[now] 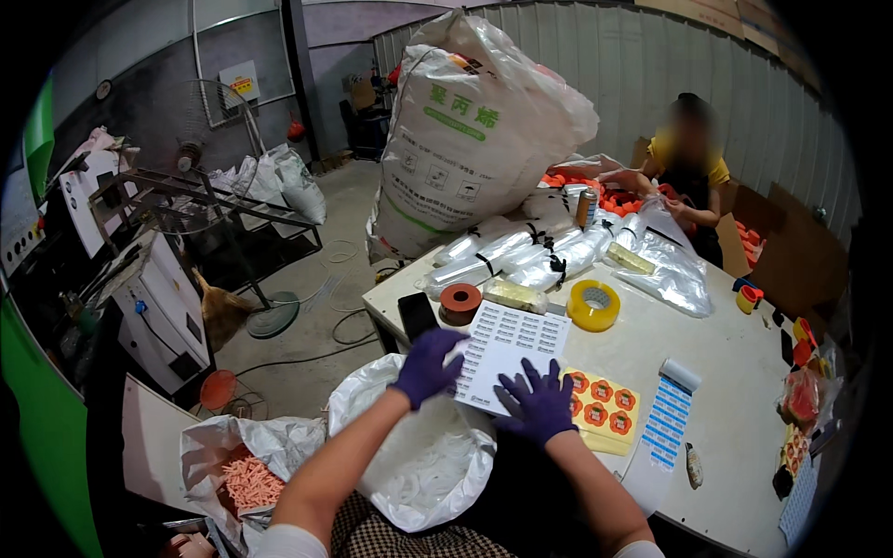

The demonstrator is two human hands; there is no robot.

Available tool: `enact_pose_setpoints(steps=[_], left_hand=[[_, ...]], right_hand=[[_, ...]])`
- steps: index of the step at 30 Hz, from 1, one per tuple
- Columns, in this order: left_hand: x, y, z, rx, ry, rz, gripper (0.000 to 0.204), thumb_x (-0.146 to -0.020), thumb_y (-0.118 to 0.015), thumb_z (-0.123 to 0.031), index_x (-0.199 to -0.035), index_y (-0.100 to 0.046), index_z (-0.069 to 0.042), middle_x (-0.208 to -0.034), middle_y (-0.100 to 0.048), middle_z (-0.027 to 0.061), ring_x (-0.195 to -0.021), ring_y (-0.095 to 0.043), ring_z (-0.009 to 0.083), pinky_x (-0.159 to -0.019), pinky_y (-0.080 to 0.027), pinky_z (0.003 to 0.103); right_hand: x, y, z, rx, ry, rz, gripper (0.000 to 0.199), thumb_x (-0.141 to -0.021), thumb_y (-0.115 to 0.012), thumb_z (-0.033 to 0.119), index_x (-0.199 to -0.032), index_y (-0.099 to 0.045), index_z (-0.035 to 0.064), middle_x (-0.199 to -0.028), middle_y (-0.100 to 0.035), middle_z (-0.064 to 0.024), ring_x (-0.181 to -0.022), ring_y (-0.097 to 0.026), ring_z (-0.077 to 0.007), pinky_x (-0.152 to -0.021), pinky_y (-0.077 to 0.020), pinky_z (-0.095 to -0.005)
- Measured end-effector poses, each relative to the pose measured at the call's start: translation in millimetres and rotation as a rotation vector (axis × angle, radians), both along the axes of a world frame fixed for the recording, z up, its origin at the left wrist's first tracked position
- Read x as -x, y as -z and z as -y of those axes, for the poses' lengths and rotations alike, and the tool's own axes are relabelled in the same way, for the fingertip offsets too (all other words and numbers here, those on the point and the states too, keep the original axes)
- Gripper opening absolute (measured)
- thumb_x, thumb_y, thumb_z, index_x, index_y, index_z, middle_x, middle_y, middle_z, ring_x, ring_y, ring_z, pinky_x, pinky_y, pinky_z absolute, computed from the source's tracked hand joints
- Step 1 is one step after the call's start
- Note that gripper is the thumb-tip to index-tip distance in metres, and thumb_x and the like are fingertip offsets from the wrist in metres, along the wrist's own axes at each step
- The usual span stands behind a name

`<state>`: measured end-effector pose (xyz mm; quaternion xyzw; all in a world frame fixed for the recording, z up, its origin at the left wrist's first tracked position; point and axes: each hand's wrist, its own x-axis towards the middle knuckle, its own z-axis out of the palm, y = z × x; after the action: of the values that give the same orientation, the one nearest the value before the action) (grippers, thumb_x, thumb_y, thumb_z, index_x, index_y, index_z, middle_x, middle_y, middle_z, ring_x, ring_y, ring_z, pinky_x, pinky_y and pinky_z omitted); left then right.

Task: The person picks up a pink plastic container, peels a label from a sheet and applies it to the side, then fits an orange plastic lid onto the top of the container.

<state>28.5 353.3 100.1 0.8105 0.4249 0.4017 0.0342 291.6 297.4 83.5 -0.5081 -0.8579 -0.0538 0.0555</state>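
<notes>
Label sheet (516, 335), white with rows of small dark print, lies at the near edge of a long pale table (735, 372). Beyond the table's far left corner stands a huge white sack (446, 186), puffed and creased. Far right, a person in a yellow top (716, 172) bends over orange pieces. An open white bag (470, 488) of clear pieces sits at the near left, and bundled clear plastic rolls (549, 265) heap the table's far side. Of the two purple-gloved hands, the right hand (539, 402) lies spread over the sheet's near right corner; the left hand (430, 367) curls at its left edge, and I can't tell whether it pinches the paper. To the right are a blue-and-white label strip (668, 418) and a sheet of orange flower stickers (609, 409); yellow tape (579, 312) sits just beyond.
</notes>
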Motion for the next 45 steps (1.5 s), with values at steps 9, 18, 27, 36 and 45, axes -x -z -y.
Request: enact_pose_setpoints(steps=[9, 18, 27, 36, 45], left_hand=[[-13.7, 0.4, -161.4, 0.405, -0.212, -0.627, 0.058, -0.082, -0.069, -0.038, -0.131, -0.056, -0.01, -0.133, -0.057, 0.0174, -0.126, -0.052, 0.0331, -0.105, -0.044, 0.043], [42.2, 7.5, -173.4, 0.735, 0.077, 0.137, 0.046, -0.085, -0.074, -0.028, -0.122, -0.063, -0.003, -0.117, -0.068, 0.0126, -0.109, -0.064, 0.0224, -0.097, -0.049, 0.034], [53.2, 0.9, -150.9, 0.459, 0.057, -0.307, 0.02, -0.085, -0.066, -0.019, -0.097, -0.064, -0.003, -0.105, -0.065, 0.0155, -0.099, -0.062, 0.0338, -0.089, -0.049, 0.039], [-40.1, 42.2, -85.8, -0.093, -0.118, 0.268, 0.066, -0.078, -0.073, -0.024, -0.136, -0.052, -0.001, -0.136, -0.051, 0.0251, -0.127, -0.049, 0.0385, -0.106, -0.041, 0.043], [217.8, 127.7, 392.8, 0.244, -0.844, 0.843, 0.037, -0.093, -0.064, -0.017, -0.127, -0.06, -0.001, -0.12, -0.064, 0.0154, -0.115, -0.061, 0.0292, -0.101, -0.047, 0.037]], right_hand=[[10.4, 1.5, -7.7, 0.188, 0.117, -0.052, 0.08, -0.082, -0.06, 0.069, -0.151, -0.035, 0.038, -0.158, -0.031, -0.0129, -0.142, -0.027, -0.0499, -0.105, -0.0323, -0.0676], [22.8, -5.8, -9.1, 0.246, 0.142, -0.075, 0.079, -0.082, -0.064, 0.064, -0.151, -0.035, 0.0369, -0.16, -0.028, -0.0128, -0.145, -0.023, -0.0471, -0.104, -0.0314, -0.0727], [45.4, 5.7, -14.4, 0.164, 0.071, -0.115, 0.076, -0.081, -0.067, 0.06, -0.147, -0.042, 0.0342, -0.155, -0.034, -0.0144, -0.141, -0.026, -0.0504, -0.101, -0.0348, -0.0735], [2.5, 47.8, -40.0, 0.035, 0.006, 0.164, 0.093, -0.078, -0.068, 0.051, -0.157, -0.029, 0.0232, -0.158, -0.029, -0.0232, -0.139, -0.03, -0.052, -0.114, -0.0299, -0.0586], [-25.7, -38.0, -5.5, -0.597, -0.145, -0.312, 0.064, -0.097, -0.061, 0.025, -0.15, -0.037, -0.0004, -0.154, -0.038, -0.0199, -0.14, -0.039, -0.0379, -0.115, -0.0317, -0.0466]])
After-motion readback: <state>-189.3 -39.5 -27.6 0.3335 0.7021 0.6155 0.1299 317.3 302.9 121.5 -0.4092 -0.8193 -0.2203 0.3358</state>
